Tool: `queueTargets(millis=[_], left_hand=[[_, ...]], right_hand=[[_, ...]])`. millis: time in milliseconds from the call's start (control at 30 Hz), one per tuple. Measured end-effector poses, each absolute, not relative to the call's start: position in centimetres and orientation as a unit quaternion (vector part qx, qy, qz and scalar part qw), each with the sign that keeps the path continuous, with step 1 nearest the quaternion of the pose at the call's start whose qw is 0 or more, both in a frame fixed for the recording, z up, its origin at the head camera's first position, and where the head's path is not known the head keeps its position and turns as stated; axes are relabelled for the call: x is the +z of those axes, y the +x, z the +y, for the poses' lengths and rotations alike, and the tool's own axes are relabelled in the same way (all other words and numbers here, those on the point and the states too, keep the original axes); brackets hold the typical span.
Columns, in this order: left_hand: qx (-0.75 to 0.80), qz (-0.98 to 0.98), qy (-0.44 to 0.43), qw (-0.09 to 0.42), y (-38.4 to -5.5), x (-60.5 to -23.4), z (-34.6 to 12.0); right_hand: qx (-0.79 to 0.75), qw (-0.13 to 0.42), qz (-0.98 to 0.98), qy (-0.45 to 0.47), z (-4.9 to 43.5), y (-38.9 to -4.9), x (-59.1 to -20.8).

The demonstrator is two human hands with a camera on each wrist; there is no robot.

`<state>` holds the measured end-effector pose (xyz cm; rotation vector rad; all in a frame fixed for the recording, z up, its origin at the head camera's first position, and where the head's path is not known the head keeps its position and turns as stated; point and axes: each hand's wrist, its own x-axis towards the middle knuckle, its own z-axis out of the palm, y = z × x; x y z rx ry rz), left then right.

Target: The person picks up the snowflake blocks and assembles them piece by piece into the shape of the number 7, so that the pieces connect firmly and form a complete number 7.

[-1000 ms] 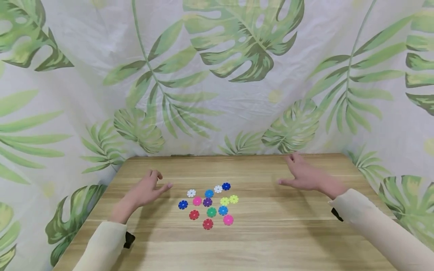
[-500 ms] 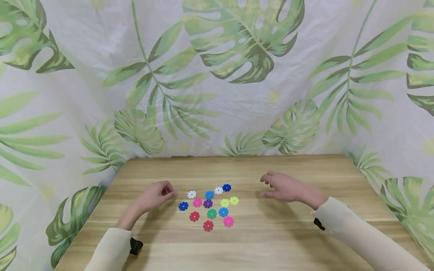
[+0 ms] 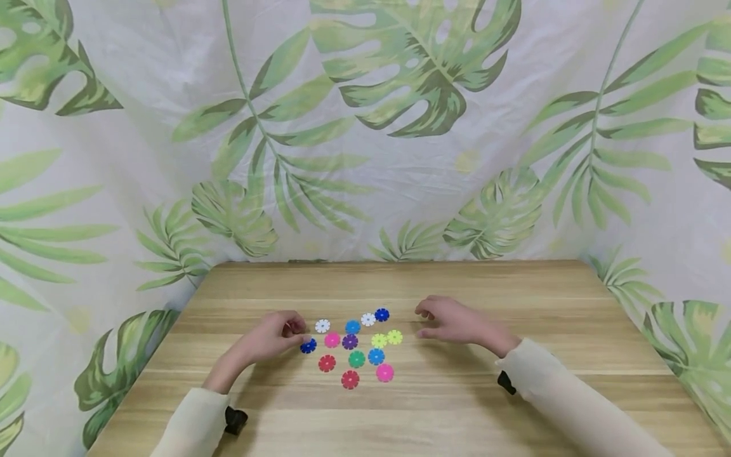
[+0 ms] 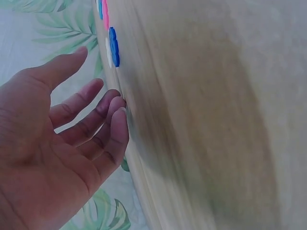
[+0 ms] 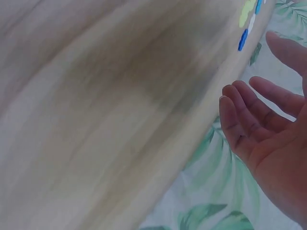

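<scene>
Several flat, notched plastic discs like snowflake building pieces lie spread on the wooden table (image 3: 445,406). At their left edge is a dark blue disc (image 3: 308,346), with a white disc (image 3: 322,325) just behind it. My left hand (image 3: 271,334) hovers beside these two, its thumb tip overlapping the blue one in the head view; the left wrist view shows loosely bent fingers and nothing held. To the right of the group, my right hand (image 3: 457,322) hangs above the table with relaxed fingers and holds nothing. Nearest to it are a yellow disc (image 3: 395,337) and another dark blue disc (image 3: 381,315).
Between the hands lie a purple disc (image 3: 350,341), a green disc (image 3: 356,359), a pink disc (image 3: 385,372) and a red disc (image 3: 350,379), among others. A leaf-patterned cloth (image 3: 411,184) hangs behind the table's far edge.
Both hands have come inward toward the discs: the left has moved right and lower, the right has moved left. The discs stay where they were.
</scene>
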<state>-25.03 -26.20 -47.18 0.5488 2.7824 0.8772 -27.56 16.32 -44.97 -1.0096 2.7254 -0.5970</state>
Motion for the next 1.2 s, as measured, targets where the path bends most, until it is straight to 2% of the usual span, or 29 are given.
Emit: queueTargets(millis=[600,1200], left_hand=[[0.287,0.931,0.2,0.108,-24.9,-47.1,-25.7],[0.295,0.929,0.187,0.122,-25.0,-47.6,-25.6]], right_hand=[[-0.229,0.094,0.901,-0.357,11.9,-27.9,-46.8],[-0.277,0.168,0.894,-0.309,10.4,-28.5,-46.4]])
